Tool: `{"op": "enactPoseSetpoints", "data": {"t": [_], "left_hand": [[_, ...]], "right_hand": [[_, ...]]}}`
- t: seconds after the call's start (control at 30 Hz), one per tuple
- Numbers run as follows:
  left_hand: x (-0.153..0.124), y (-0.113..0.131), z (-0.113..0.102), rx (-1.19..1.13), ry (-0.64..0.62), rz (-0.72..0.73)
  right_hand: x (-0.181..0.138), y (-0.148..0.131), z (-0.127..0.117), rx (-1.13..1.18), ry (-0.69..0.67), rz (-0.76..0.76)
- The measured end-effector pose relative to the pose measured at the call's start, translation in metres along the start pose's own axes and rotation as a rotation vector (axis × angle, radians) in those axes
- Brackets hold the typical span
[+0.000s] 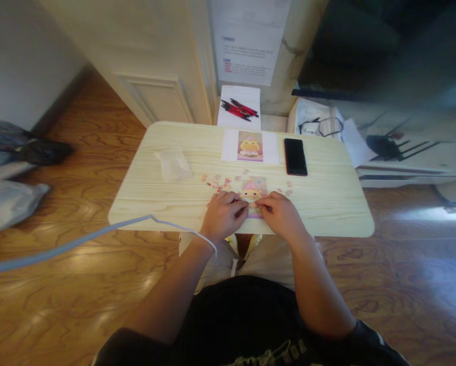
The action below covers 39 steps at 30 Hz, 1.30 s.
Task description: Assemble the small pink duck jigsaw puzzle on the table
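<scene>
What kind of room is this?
Probably a home living room: wood-look floor, a large dark TV-like screen, and a low white cabinet bearing what looks like a router. An office can't be ruled out.

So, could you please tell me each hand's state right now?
Left hand: fingers curled at the picture puzzle; grip cannot be told.
Right hand: fingers bent at its other side; grip unclear.

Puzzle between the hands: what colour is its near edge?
The puzzle's near edge is purple; head view shows it.
</scene>
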State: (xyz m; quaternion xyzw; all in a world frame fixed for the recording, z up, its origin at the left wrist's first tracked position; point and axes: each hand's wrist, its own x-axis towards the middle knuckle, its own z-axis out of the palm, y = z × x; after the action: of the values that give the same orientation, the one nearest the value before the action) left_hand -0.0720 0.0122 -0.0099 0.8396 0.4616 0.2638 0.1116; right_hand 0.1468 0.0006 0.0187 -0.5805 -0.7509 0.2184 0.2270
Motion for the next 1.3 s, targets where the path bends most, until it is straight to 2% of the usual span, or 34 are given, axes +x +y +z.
{"op": "enactPoseSetpoints", "data": {"t": [0.2,0.5,0.7,0.83,1.1,1.3], "left_hand": [[0.001,0.003,-0.001,-0.03,0.022,-0.043],[0.001,0.003,-0.003,-0.024,-0.041,0.033],[0.002,0.006,-0.004,-0.031,0.015,-0.03],[0.003,0.008,-0.003,0.023,0.004,-0.093],[0.003,0.011,-0.002,0.059,-0.014,-0.109],[0.004,0.011,-0.003,0.065,-0.017,-0.108]], "right_hand": [[0.001,0.001,-0.006,0.014,0.039,0.015],[0.006,-0.006,-0.002,-0.044,-0.008,0.002],[0.01,-0.008,-0.007,0.021,-0.032,-0.018],[0.017,-0.013,-0.005,0.04,-0.048,-0.025],[0.026,-0.01,0.01,-0.005,-0.006,0.033],[0.026,-0.008,0.009,-0.015,-0.047,0.021]]}}
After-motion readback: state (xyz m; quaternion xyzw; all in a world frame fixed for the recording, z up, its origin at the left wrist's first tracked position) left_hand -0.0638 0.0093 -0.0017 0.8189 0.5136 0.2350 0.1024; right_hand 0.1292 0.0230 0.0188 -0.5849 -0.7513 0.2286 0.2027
